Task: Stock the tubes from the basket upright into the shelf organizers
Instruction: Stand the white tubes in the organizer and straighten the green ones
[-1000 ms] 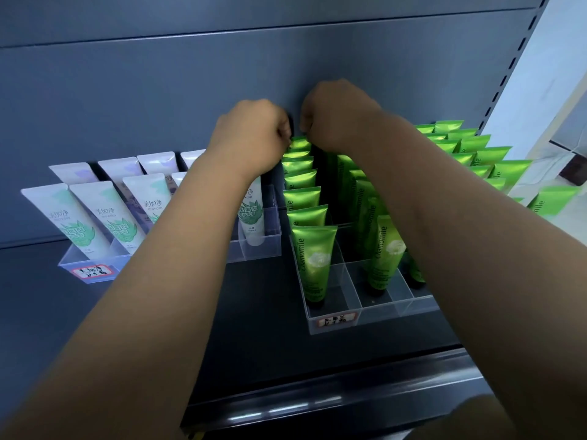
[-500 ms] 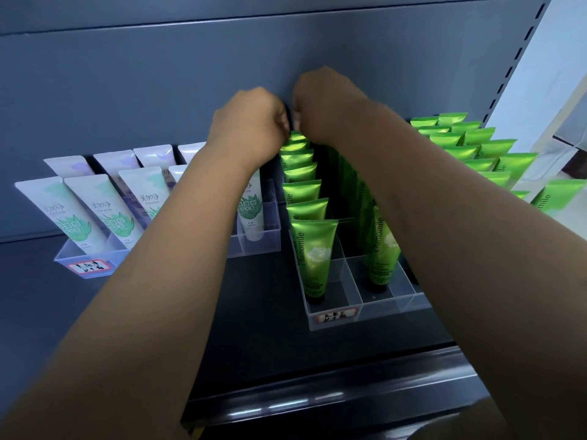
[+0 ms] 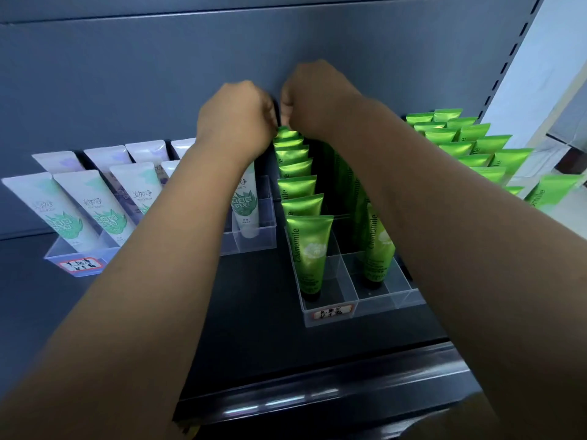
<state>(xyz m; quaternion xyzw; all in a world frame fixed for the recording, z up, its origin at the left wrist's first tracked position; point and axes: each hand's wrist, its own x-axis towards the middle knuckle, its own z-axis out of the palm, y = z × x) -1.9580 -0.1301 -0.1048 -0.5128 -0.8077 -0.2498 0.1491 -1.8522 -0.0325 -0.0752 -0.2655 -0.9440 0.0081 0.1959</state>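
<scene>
A row of upright green Chamomile tubes (image 3: 308, 249) fills the left lane of a clear organizer (image 3: 374, 304) on the dark shelf. My left hand (image 3: 236, 117) and my right hand (image 3: 317, 96) are fists side by side at the back of that lane. Their fingertips meet on the crimped top of the rearmost green tube (image 3: 286, 133), and the fingers themselves are hidden. A second lane holds more green tubes (image 3: 376, 246), partly behind my right forearm. The basket is out of view.
A clear organizer (image 3: 79, 258) at left holds white and lilac tubes (image 3: 92, 204) leaning back. More green tubes (image 3: 470, 144) stand at the right rear. The grey back panel (image 3: 127, 84) sits close behind my hands. The shelf's front lip (image 3: 317, 392) runs below.
Both hands have stayed together at the rearmost green tube, rising slightly against the back panel. The view has shifted a little.
</scene>
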